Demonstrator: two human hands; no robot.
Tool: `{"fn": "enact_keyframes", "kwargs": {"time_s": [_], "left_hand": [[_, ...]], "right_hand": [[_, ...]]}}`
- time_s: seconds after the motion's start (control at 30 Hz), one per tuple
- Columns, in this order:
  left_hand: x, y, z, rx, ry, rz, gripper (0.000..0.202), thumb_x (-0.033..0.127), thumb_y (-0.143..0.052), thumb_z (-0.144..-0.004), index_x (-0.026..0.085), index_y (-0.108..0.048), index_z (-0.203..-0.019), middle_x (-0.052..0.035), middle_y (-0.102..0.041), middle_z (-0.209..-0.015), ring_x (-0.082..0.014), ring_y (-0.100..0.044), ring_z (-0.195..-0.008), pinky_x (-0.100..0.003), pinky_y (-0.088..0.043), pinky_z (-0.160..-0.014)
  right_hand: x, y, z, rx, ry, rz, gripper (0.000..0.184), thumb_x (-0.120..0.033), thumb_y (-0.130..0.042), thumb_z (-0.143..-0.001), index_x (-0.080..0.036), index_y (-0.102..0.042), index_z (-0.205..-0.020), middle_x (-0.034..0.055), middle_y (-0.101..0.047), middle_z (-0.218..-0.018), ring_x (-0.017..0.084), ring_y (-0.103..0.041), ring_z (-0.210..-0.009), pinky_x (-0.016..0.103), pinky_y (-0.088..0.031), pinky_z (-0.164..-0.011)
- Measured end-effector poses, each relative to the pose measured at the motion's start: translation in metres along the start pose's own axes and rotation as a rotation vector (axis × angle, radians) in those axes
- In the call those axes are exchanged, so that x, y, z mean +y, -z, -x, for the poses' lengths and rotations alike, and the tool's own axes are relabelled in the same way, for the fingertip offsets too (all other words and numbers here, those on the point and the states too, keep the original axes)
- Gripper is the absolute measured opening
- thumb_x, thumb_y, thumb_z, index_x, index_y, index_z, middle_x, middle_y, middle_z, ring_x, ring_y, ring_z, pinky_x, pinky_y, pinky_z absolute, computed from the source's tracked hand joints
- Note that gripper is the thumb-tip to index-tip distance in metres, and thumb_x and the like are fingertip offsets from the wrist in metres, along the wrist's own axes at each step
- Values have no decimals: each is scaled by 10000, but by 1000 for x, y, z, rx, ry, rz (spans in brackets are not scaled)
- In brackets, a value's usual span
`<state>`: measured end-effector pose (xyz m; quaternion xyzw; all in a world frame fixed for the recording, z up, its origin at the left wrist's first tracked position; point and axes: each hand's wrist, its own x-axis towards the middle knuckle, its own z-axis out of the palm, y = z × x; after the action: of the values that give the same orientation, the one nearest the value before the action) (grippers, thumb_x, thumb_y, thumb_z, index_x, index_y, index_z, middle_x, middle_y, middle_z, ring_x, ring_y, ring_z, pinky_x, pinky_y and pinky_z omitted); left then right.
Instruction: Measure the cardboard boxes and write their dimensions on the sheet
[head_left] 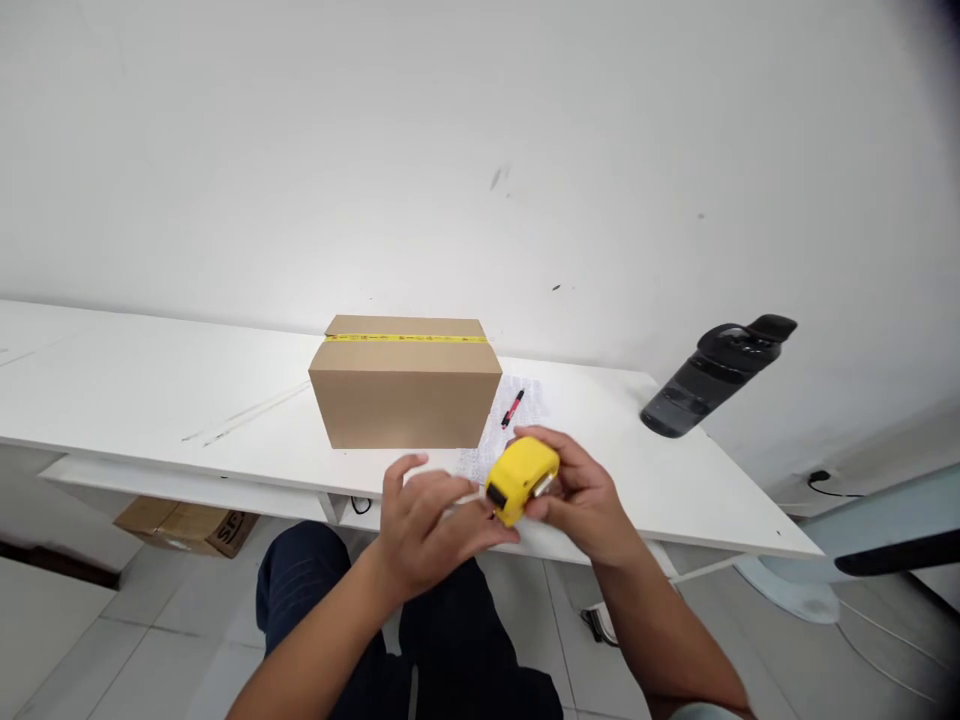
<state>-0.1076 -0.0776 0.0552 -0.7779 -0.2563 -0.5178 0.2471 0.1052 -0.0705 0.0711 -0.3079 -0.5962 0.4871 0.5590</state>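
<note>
My right hand (583, 495) is closed around a yellow tape measure (520, 479), held over the front edge of the white table (150, 385). My left hand (421, 518) pinches at the tape measure's mouth, where a short bit of blade tip shows. Behind my hands stands a closed brown cardboard box (405, 392) with a strip of yellow tape (405, 338) across its top. A red pen (512, 409) lies on a printed sheet of paper (517, 405) just right of the box.
A dark water bottle (712, 378) stands at the table's right end near the wall. Another cardboard box (187, 525) sits on the floor under the table. My dark trousers (315, 590) show below. A fan base (795, 590) and a wall cable (825, 485) are at right.
</note>
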Motion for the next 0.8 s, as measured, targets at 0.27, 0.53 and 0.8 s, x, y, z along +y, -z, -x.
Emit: {"fn": "enact_keyframes", "kwargs": {"time_s": [0.27, 0.53, 0.8], "left_hand": [[-42, -77, -88, -503, 491, -137, 669, 660, -665, -862, 156, -601, -1296, -235, -603, -1381, -452, -515, -1315, -728, -255, -1161], [-59, -27, -80, -586, 309, -255, 309, 337, -557, -924, 139, -691, -1119, -200, -706, -1164, -395, -647, -1123, -673, -299, -1160], [-44, 92, -45, -493, 234, -134, 466, 313, -580, -964, 189, -481, -1403, -136, -662, -1354, -282, -598, -1290, -503, -428, -1138]], "right_hand": [[16, 30, -42, 607, 121, -203, 405, -444, -920, -682, -239, -707, -960, -30, -619, -811, 61, -484, -579, 177, -433, -497], [8, 65, -32, 690, 167, -184, 435, -441, -929, -675, -238, -677, -966, -27, -636, -881, 54, -513, -590, 177, -454, -501], [-2, 33, -10, 171, 10, -195, 461, -363, -907, -746, -247, -593, -1063, 7, -736, -880, 130, -674, -563, 279, -589, -517]]}}
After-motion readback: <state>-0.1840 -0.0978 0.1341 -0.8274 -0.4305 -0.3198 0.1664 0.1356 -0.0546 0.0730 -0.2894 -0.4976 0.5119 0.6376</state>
